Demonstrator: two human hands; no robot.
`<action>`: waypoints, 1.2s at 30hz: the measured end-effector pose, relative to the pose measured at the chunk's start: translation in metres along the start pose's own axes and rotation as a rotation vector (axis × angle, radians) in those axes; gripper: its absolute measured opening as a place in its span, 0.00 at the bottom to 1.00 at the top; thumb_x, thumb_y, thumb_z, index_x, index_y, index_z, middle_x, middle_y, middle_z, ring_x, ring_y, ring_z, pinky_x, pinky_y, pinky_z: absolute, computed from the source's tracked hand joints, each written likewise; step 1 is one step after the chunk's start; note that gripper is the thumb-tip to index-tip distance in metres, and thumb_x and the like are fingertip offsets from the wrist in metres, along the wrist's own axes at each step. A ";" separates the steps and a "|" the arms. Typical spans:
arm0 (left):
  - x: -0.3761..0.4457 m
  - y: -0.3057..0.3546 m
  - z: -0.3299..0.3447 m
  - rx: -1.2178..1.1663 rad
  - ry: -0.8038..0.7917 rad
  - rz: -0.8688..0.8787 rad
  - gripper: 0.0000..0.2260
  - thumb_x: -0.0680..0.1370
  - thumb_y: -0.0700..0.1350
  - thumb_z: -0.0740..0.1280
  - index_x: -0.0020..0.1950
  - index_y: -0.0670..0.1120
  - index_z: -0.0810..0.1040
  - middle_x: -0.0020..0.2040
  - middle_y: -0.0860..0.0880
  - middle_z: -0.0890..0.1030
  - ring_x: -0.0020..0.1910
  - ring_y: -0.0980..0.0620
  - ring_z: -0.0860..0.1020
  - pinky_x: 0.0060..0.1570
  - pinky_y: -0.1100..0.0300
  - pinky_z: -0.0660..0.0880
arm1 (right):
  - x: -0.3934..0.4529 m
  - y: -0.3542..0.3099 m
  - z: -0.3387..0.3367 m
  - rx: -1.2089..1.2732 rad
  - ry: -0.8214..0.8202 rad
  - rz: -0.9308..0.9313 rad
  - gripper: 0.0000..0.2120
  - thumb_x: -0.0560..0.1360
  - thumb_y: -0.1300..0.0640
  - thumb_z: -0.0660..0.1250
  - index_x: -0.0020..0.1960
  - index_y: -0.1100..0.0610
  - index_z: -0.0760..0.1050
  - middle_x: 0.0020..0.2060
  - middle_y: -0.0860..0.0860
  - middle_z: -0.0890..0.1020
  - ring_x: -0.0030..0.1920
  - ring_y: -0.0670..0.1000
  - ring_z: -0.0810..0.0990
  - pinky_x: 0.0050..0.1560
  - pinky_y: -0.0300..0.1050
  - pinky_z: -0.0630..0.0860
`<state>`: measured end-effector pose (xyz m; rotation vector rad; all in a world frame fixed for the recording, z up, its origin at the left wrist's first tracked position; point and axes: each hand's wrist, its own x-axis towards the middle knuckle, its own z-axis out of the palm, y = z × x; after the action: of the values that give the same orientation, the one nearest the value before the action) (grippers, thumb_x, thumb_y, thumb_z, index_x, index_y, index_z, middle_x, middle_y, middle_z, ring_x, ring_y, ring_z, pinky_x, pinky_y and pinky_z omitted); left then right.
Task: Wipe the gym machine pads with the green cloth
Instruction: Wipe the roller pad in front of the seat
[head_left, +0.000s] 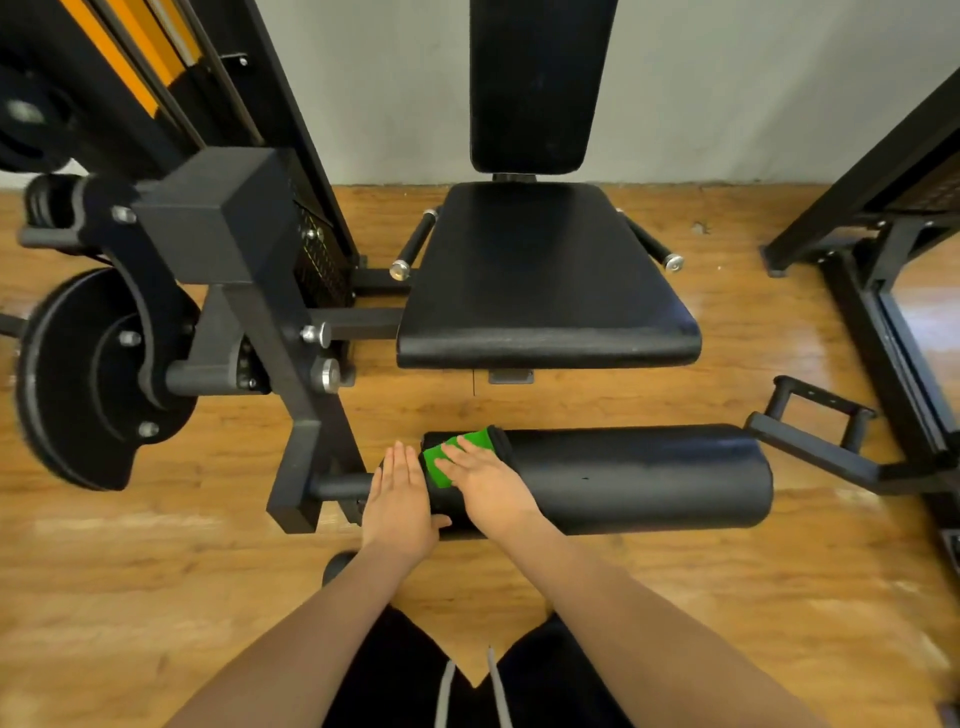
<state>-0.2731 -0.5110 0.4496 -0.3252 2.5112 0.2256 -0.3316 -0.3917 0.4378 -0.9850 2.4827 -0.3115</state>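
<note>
A glossy wooden plank floor (597, 400) meets a plain grey wall (374, 88). At the left, a round black weight plate (78, 384) hangs on a dark steel frame (244, 270) beside a yellow-striped upright column (130, 57).

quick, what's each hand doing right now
Left hand: open, flat against the end of the roller pad.
Right hand: open, pressing the green cloth onto the pad.
</note>
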 end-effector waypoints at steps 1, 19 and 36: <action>0.000 0.001 -0.001 0.021 0.006 0.016 0.45 0.79 0.57 0.64 0.77 0.38 0.35 0.78 0.40 0.37 0.78 0.45 0.39 0.75 0.53 0.41 | -0.006 0.007 0.001 0.016 0.019 0.009 0.29 0.77 0.68 0.57 0.76 0.55 0.54 0.76 0.51 0.54 0.76 0.51 0.48 0.74 0.46 0.46; 0.006 0.014 -0.008 0.205 -0.055 0.115 0.42 0.80 0.50 0.65 0.77 0.38 0.36 0.78 0.40 0.37 0.78 0.44 0.39 0.76 0.52 0.43 | -0.159 0.199 -0.039 0.049 0.185 0.705 0.28 0.77 0.71 0.55 0.75 0.56 0.58 0.75 0.49 0.57 0.75 0.48 0.52 0.72 0.42 0.53; 0.004 0.019 -0.004 0.267 -0.032 0.117 0.53 0.73 0.59 0.71 0.76 0.37 0.35 0.78 0.39 0.36 0.77 0.42 0.38 0.75 0.52 0.42 | -0.154 0.155 0.002 0.272 0.472 0.997 0.29 0.75 0.73 0.58 0.74 0.59 0.58 0.75 0.55 0.59 0.75 0.53 0.51 0.72 0.50 0.58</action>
<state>-0.2836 -0.4947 0.4522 -0.0660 2.4914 -0.0596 -0.3227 -0.1735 0.4299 0.5295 2.8667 -0.5508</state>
